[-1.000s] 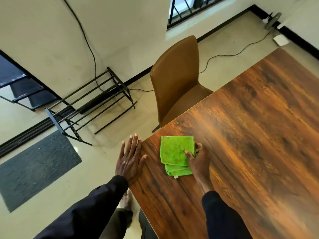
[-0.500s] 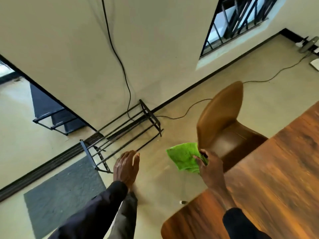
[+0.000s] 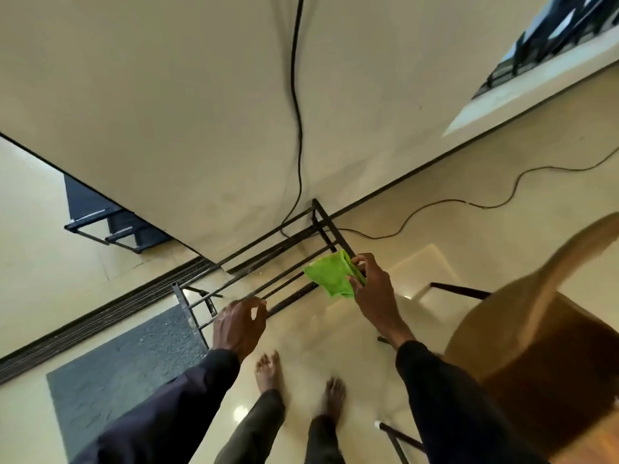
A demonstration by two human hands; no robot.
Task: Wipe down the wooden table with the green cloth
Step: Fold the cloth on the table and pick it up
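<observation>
My right hand (image 3: 371, 291) grips the folded green cloth (image 3: 330, 274) in the air, over the tiled floor and in front of a black metal rack. My left hand (image 3: 239, 324) hangs lower and to the left, fingers loosely curled, holding nothing. Only a sliver of the wooden table (image 3: 596, 443) shows at the bottom right corner. Both dark sleeves reach up from the bottom edge.
A brown chair (image 3: 542, 356) stands at the right, beside the table corner. The black metal rack (image 3: 268, 269) stands against the wall. A grey mat (image 3: 127, 380) lies at the left. A black cable (image 3: 502, 199) runs across the floor. My bare feet (image 3: 268, 373) stand below the hands.
My right hand lifted the green cloth off the table and carried it out over the floor. My left hand left the table edge and curled. The view swung away from the table.
</observation>
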